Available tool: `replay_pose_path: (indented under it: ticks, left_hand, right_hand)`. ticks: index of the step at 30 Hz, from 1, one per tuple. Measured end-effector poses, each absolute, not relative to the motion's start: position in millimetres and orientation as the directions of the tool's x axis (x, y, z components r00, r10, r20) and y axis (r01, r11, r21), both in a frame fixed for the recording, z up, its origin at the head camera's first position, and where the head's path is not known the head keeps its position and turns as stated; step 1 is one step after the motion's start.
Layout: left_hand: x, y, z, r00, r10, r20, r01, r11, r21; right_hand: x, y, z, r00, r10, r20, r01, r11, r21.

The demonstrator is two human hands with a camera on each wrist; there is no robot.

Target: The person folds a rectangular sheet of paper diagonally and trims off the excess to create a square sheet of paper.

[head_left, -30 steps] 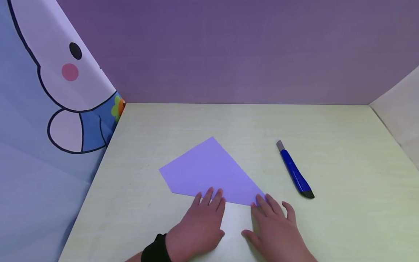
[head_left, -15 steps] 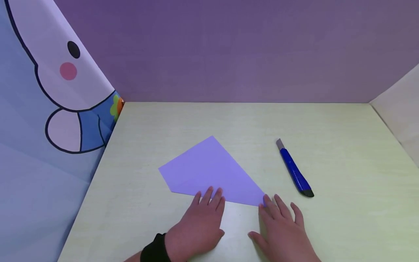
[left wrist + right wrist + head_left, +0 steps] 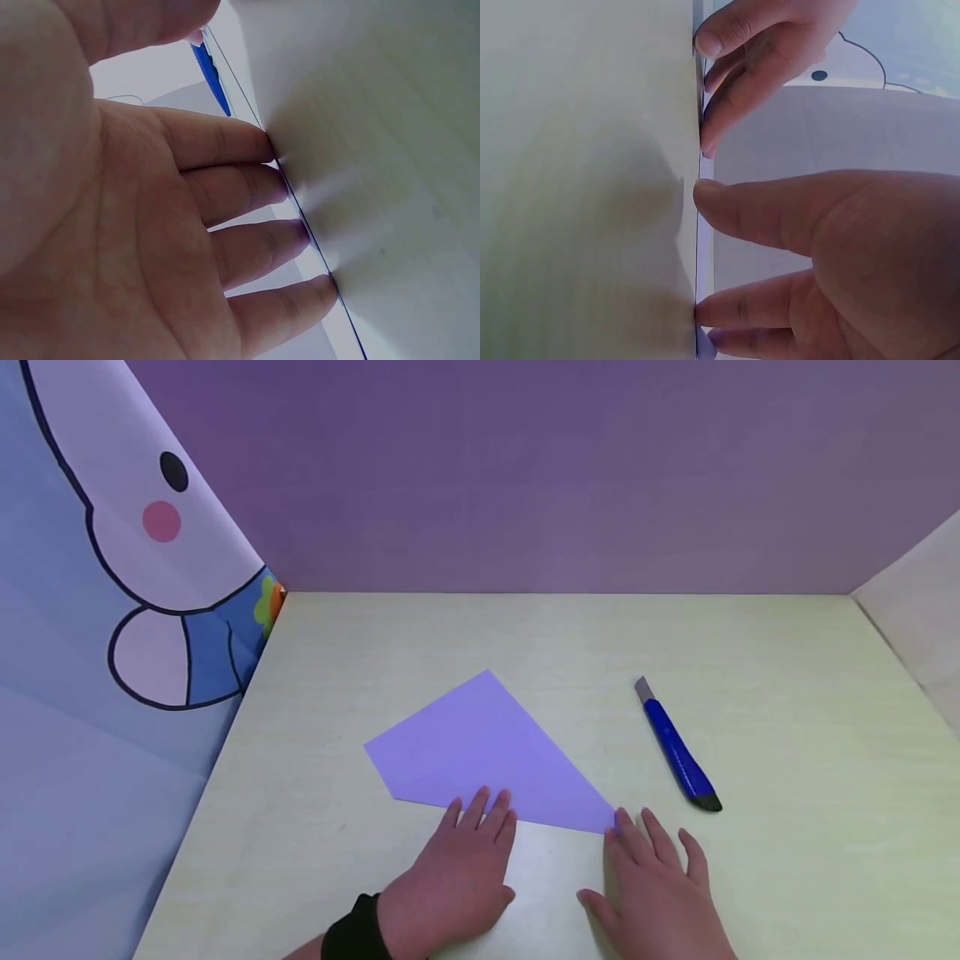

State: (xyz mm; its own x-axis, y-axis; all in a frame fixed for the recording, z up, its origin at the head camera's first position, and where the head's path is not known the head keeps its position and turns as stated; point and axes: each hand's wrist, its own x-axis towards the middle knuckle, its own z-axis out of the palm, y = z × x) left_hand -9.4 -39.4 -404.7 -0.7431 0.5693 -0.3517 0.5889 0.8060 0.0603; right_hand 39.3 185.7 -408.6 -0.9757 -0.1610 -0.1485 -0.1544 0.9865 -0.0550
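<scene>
A folded sheet of purple paper [image 3: 480,743] lies flat on the pale table, its long lower edge facing me. My left hand [image 3: 453,877] rests with straight, slightly spread fingertips on that edge near its middle. At the paper's right corner, my right hand [image 3: 660,885] lies palm down, its fingers spread and touching the tip. The left wrist view shows the left palm [image 3: 142,225] with fingertips down on the surface. In the right wrist view, the right thumb [image 3: 757,214] touches or nearly touches the table, with the left hand [image 3: 772,60] beyond.
A blue utility knife [image 3: 678,756] with a black end lies right of the paper, its blade pointing away. Behind the table [image 3: 810,693] stands a purple wall [image 3: 525,477]. A blue cloth with a cartoon figure [image 3: 60,760] hangs at the left; a white panel [image 3: 922,610] borders the right.
My right hand has slid rightward along the paper's lower edge to its right corner, uncovering more of the tip. The left hand and the paper have stayed in place.
</scene>
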Motion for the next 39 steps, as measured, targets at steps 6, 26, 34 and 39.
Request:
replay_pose_path:
  ticks: [6, 26, 34, 39]
  left_hand:
    - [-9.4, -41.0, -404.3, -0.74, 0.569, -0.359, 0.589, 0.806, 0.06]
    - [-10.7, -43.2, -404.8, -0.74, 0.561, -0.371, 0.586, 0.809, 0.054]
    - [-14.1, -44.7, -403.7, -0.735, 0.558, -0.384, 0.577, 0.813, 0.077]
    - [-15.5, -44.8, -404.9, -0.734, 0.562, -0.381, 0.576, 0.813, 0.088]
  right_hand:
    - [41.4, 190.2, -408.7, -0.982, -0.126, -0.14, -0.119, 0.991, -0.053]
    - [40.8, 185.8, -409.8, -0.987, -0.034, -0.158, -0.02, 0.996, -0.092]
    - [36.8, 188.2, -408.4, -0.984, -0.095, -0.15, -0.086, 0.994, -0.065]
    - [34.3, 190.9, -408.8, -0.977, -0.137, -0.166, -0.137, 0.991, -0.012]
